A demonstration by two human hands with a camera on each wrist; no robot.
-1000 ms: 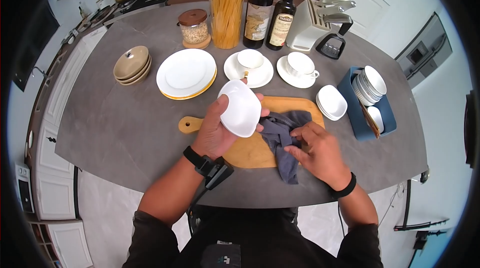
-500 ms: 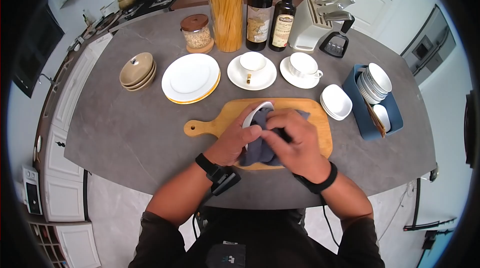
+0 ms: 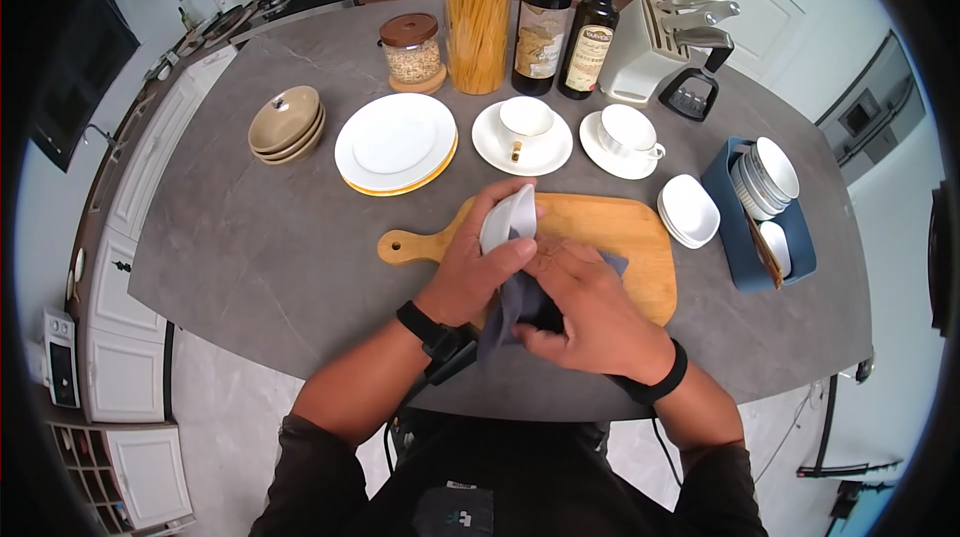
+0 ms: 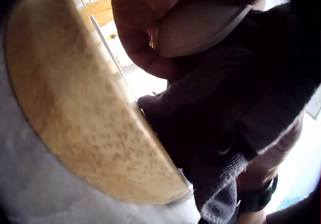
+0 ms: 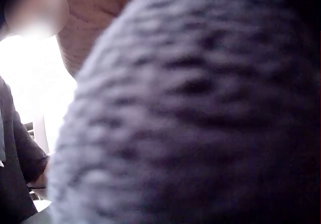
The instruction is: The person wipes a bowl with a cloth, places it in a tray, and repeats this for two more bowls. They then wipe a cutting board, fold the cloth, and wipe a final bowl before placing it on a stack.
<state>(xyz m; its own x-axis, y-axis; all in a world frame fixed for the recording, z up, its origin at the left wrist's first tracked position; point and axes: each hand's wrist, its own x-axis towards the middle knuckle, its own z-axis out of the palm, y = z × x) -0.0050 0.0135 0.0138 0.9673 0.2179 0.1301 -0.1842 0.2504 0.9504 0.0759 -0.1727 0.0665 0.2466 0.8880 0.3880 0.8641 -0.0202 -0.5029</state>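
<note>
My left hand (image 3: 465, 277) grips a small white bowl (image 3: 508, 221), tilted on its side above the wooden cutting board (image 3: 640, 242), thumb over the near rim. A dark grey cloth (image 3: 507, 309) is bunched against the bowl and drapes below it. With my right hand (image 3: 600, 317) I hold that cloth to the bowl, the fingertips partly hidden behind the left thumb. Seen from the left wrist, the bowl (image 4: 198, 28) sits over the dark folds of cloth (image 4: 215, 108). Blurred cloth (image 5: 185, 108) fills most of the right wrist view.
Right of the board stand stacked white bowls (image 3: 688, 207) and a blue bin (image 3: 735, 247) of dishes. Behind are two cups (image 3: 525, 117) on saucers, white plates (image 3: 395, 142) and brown bowls (image 3: 285, 122). Jars, bottles (image 3: 543, 37) and a knife block (image 3: 635, 52) line the back.
The bowl, held face-up a second ago, now stands tilted on its side. My right hand has brought the cloth up from the board to the bowl, and both hands work close together.
</note>
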